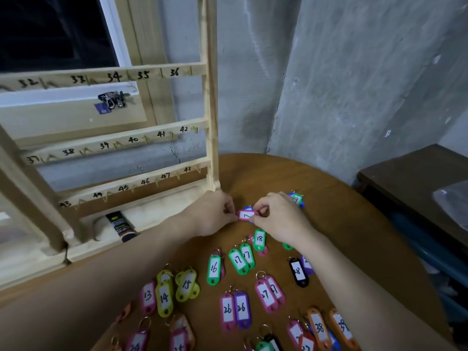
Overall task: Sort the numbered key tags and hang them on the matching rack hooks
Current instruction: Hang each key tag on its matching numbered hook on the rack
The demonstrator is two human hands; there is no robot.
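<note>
Standing at the back of the round table (342, 224) is the wooden rack (210, 97), hooks numbered 32 to 48. Loads of tags lie in front. Left hand (215, 214) and right hand (278, 219) both pinch a pink tag (247, 215), just above the table near the rack's foot.
</note>
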